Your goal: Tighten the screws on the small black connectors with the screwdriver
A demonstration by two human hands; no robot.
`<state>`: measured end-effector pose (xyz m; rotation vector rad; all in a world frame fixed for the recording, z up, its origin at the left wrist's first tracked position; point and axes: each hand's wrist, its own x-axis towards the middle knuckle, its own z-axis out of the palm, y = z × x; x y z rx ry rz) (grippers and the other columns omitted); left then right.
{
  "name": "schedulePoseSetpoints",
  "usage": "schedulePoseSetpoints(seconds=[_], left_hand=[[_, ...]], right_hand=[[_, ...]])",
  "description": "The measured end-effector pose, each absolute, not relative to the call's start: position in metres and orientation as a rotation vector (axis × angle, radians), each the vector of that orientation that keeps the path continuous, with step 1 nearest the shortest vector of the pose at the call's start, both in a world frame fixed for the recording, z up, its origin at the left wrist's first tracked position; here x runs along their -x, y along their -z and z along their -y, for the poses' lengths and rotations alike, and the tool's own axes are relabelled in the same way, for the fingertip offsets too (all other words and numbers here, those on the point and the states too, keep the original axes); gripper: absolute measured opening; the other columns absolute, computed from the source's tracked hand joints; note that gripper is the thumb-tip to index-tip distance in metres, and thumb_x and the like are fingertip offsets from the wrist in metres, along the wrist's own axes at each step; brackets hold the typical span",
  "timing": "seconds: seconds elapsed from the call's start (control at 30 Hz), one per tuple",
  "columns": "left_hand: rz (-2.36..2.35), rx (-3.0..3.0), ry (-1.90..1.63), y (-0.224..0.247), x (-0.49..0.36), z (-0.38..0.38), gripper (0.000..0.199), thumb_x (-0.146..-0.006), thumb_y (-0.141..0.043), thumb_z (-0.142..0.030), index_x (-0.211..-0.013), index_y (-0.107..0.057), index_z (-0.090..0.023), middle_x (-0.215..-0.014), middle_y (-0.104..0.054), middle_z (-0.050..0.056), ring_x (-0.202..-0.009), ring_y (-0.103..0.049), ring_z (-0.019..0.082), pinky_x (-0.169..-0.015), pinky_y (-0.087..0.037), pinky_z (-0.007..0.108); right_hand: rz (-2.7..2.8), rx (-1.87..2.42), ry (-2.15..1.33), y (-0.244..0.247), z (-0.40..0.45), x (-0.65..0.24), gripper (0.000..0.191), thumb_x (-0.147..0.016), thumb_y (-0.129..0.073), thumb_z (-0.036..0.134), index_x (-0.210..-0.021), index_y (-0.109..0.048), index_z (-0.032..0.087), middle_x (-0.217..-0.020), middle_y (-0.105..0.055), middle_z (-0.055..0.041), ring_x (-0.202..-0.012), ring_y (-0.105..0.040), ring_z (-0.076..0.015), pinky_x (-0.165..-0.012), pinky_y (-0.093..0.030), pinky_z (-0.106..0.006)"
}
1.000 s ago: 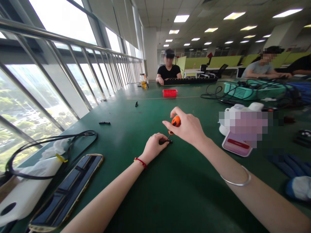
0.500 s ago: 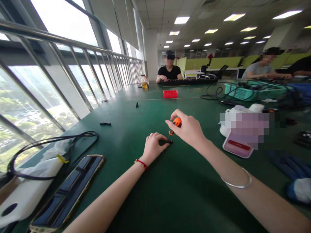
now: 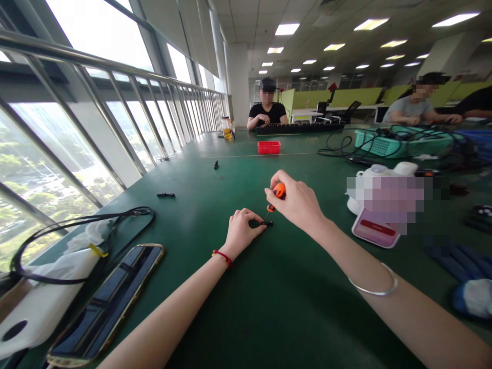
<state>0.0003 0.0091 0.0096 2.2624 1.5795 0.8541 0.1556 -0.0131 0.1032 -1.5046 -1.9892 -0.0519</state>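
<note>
An orange and black screwdriver point(image 3: 279, 190) is held upright, slightly tilted, in the fingers of my right hand point(image 3: 300, 202). Its thin shaft points down at a small black part point(image 3: 268, 223) on the green table. My left hand point(image 3: 242, 230) pinches that part from the left, thumb and fingertips at its end. Two more small black pieces lie farther off, one point(image 3: 166, 195) to the left and another point(image 3: 216, 164) beyond my hands.
A red box point(image 3: 269, 147) stands farther back, before a person at a long black strip. At left lie a phone point(image 3: 109, 302), a cable and a white object. At right are a pink-screened phone point(image 3: 375, 227), white bottles and a teal basket point(image 3: 380, 144) with cables.
The fingers of my right hand have shifted slightly on the screwdriver's handle. My left hand's grip on the black part looks slightly changed. The person across has moved their hands.
</note>
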Motion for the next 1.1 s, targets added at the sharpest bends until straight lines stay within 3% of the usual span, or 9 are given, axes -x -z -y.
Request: schedulePoseSetpoints(seconds=[0.23, 0.33, 0.47, 0.6, 0.87, 1.1], left_hand=[[-1.555, -2.278, -0.872, -0.0064, 0.0003, -0.0111, 0.011, -0.071, -0.066, -0.031, -0.078, -0.068, -0.022, -0.091, -0.061, 0.003, -0.092, -0.051, 0.022, -0.084, -0.038, 0.039], [-1.549, -2.284, -0.871, -0.0060, 0.0001, -0.0116, 0.011, -0.072, -0.066, -0.031, -0.077, -0.068, -0.022, -0.090, -0.062, 0.003, -0.091, -0.051, 0.023, -0.083, -0.039, 0.039], [-1.540, -2.291, -0.878, -0.0072, -0.0001, -0.0109, 0.011, -0.072, -0.066, -0.031, -0.078, -0.068, -0.022, -0.090, -0.062, 0.003, -0.091, -0.051, 0.023, -0.083, -0.040, 0.038], [-1.530, -2.292, -0.884, -0.0077, -0.0003, -0.0104, 0.011, -0.071, -0.067, -0.030, -0.078, -0.068, -0.021, -0.089, -0.061, 0.003, -0.090, -0.051, 0.022, -0.082, -0.041, 0.037], [-1.529, -2.298, -0.873, -0.0084, -0.0003, -0.0100, 0.011, -0.071, -0.066, -0.030, -0.078, -0.068, -0.021, -0.090, -0.061, 0.003, -0.091, -0.051, 0.022, -0.082, -0.041, 0.037], [-1.520, -2.293, -0.879, -0.0096, 0.0001, -0.0092, 0.012, -0.072, -0.066, -0.030, -0.079, -0.068, -0.021, -0.090, -0.061, 0.004, -0.091, -0.051, 0.023, -0.082, -0.041, 0.038]], right_hand=[[1.964, 1.461, 0.016, -0.1054, 0.0178, -0.1543, 0.028, -0.074, -0.050, 0.032, -0.098, -0.040, 0.022, -0.067, -0.057, 0.0025, -0.052, -0.051, -0.0146, -0.045, -0.029, -0.022], [1.980, 1.442, 0.071, -0.1038, 0.0182, -0.1525, 0.027, -0.079, -0.047, 0.041, -0.097, -0.042, 0.021, -0.070, -0.058, 0.0006, -0.054, -0.052, -0.0151, -0.044, -0.028, -0.022], [1.984, 1.479, 0.117, -0.1012, 0.0158, -0.1514, 0.034, -0.082, -0.041, 0.055, -0.092, -0.045, 0.022, -0.058, -0.054, 0.0022, -0.052, -0.053, -0.0171, -0.044, -0.027, -0.023], [1.966, 1.471, 0.048, -0.1002, 0.0141, -0.1518, 0.027, -0.080, -0.047, 0.044, -0.097, -0.044, 0.023, -0.060, -0.055, 0.0028, -0.053, -0.054, -0.0168, -0.046, -0.028, -0.023], [1.961, 1.469, 0.068, -0.1025, 0.0148, -0.1542, 0.032, -0.073, -0.048, 0.030, -0.103, -0.042, 0.021, -0.069, -0.059, 0.0006, -0.055, -0.053, -0.0162, -0.047, -0.029, -0.023], [2.001, 1.494, 0.178, -0.1021, 0.0105, -0.1591, 0.023, -0.082, -0.044, 0.045, -0.088, -0.050, 0.023, -0.060, -0.056, 0.0020, -0.051, -0.051, -0.0153, -0.047, -0.027, -0.022]])
